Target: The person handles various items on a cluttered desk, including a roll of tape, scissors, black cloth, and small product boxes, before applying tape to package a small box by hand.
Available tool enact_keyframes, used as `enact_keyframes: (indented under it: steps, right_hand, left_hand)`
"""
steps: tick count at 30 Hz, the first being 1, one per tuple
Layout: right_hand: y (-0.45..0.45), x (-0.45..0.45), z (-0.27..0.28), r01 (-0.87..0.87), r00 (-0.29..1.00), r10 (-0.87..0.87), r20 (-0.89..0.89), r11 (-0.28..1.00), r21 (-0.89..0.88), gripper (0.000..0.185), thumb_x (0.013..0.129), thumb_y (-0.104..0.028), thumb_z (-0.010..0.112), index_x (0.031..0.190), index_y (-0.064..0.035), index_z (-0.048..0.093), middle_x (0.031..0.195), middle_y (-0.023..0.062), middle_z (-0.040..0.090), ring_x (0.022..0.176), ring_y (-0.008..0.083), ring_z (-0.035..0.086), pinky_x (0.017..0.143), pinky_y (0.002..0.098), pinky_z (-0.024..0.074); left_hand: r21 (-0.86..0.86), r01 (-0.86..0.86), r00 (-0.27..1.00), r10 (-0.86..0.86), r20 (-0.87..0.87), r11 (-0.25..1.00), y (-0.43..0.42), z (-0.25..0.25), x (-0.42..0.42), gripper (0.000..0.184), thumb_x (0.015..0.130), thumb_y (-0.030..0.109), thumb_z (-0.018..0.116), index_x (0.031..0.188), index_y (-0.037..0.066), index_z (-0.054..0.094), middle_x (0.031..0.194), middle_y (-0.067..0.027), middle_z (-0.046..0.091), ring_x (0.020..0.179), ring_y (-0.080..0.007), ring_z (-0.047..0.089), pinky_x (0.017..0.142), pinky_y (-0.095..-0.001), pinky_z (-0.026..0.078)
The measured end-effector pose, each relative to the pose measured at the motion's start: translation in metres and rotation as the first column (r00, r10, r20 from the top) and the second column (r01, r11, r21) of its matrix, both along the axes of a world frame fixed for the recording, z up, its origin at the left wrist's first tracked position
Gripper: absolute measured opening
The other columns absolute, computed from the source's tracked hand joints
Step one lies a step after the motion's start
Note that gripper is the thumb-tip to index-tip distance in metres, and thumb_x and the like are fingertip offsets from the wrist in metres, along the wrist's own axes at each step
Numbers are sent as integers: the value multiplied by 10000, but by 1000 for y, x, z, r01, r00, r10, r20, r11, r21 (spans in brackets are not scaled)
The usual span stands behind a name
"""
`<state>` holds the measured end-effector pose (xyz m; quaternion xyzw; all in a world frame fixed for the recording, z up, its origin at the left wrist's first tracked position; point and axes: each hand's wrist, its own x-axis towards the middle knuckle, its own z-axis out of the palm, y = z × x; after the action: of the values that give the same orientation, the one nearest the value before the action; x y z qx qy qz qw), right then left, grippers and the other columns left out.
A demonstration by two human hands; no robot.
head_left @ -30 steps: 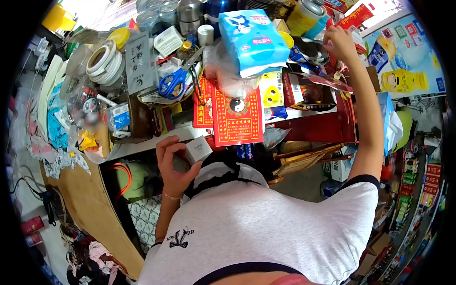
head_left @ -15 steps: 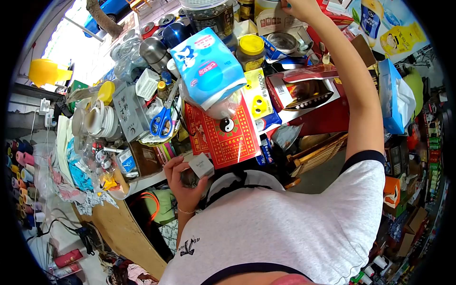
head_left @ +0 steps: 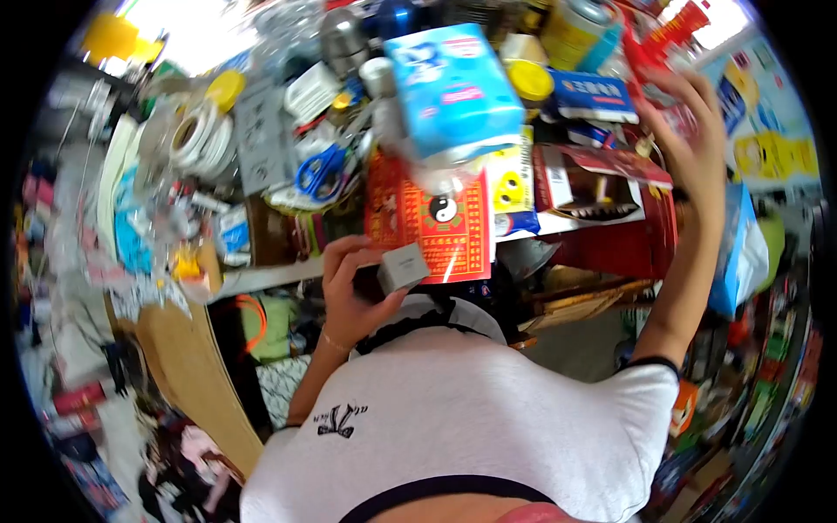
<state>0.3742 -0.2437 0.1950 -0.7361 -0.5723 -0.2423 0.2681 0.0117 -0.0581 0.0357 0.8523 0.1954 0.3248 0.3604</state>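
Observation:
My left hand (head_left: 349, 292) is closed around a small light-grey box (head_left: 404, 268), held between fingers and thumb at the table's front edge. Over the back right of the table is my right hand (head_left: 689, 131), its fingers curved but apart, with nothing visible in them. It is beside a crumpled red plastic item (head_left: 649, 57) and a blue carton with white lettering (head_left: 595, 96); blur hides whether it touches either. Below it lies an opened dark-red box (head_left: 602, 187). A red almanac with a yin-yang sign (head_left: 466, 231) lies beyond the left hand, partly under a blue-and-white package (head_left: 453, 91).
Blue-handled scissors (head_left: 321, 174), white rolls (head_left: 199, 139) and a grey plastic case (head_left: 261, 135) crowd the table's left. Behind are a yellow-lidded jar (head_left: 528, 81) and a large yellow can (head_left: 575, 33). A blue tissue pack (head_left: 739, 248) stands at right.
My right hand has come back from the far containers toward the right side. The blue carton now shows where a raised flap and a round metal dish were. My left hand still holds the small box.

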Motion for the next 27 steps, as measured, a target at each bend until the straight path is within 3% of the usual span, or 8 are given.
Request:
enact_keyframes:
  steps: [1,4,6,8,10,13,24,27]
  right_hand:
    - [-6,-29,-4,11,968,15,-249,995,101,259,744,-107,738,984,-33,673,1005,82,577,958,229,568,847,341,442]
    - [-20,-89,-22,-239,958,274,-91,929,281,372,657,-242,820,921,-18,682,884,71,555,831,213,536,748,371,429]
    - [-11,-124,-44,-457,811,526,-255,843,286,459,562,-338,859,875,-45,697,832,59,533,790,199,507,719,366,413]
    - [11,-161,-68,-366,845,418,-333,907,210,477,518,-340,869,862,-51,710,822,51,510,794,209,510,738,350,412]
    - [29,-184,-90,-297,747,350,-565,936,188,547,498,-306,877,954,-54,711,867,55,483,831,214,506,783,330,409]
    - [52,-204,-98,-396,646,286,-708,918,10,649,516,-219,877,1108,-54,665,968,69,449,925,221,486,831,324,409]
    - [99,-237,-103,-613,623,396,-675,783,-106,498,541,-150,851,1000,-84,671,972,80,474,927,235,498,824,341,410]
    - [110,-248,-104,-613,661,353,-663,762,-206,482,541,-155,843,987,-94,671,999,83,518,964,263,511,853,373,396]
  left_hand:
    - [-59,28,1000,-28,8,998,0,-2,-1,442,616,228,800,956,37,592,1128,-139,504,1067,-277,499,913,-382,417]
    - [-61,50,998,-48,43,997,1,-2,0,453,607,194,814,979,47,602,1127,-132,506,1061,-268,511,890,-365,440]
    - [-2,55,997,-55,57,998,1,1,-1,459,603,179,822,988,53,607,1131,-126,504,1054,-262,520,878,-355,451]
    - [-52,100,991,-95,97,994,-3,1,-4,454,607,187,835,983,63,614,1130,-116,505,1041,-254,533,863,-346,459]
    - [-98,39,993,-28,115,994,-9,1,-10,428,600,200,838,953,91,623,1109,-102,520,1017,-254,543,873,-352,459]
    - [-149,77,990,-58,126,986,-9,3,-27,431,640,174,835,1007,76,630,1183,-95,462,1067,-219,525,876,-320,481]
    - [-116,-55,976,78,202,992,-1,-8,-79,463,612,163,821,1024,78,625,1139,-95,479,1057,-228,516,889,-332,447]
    - [-48,-130,974,136,178,990,3,-10,-93,409,671,189,789,1028,83,618,1135,-101,483,1027,-258,504,865,-348,447]
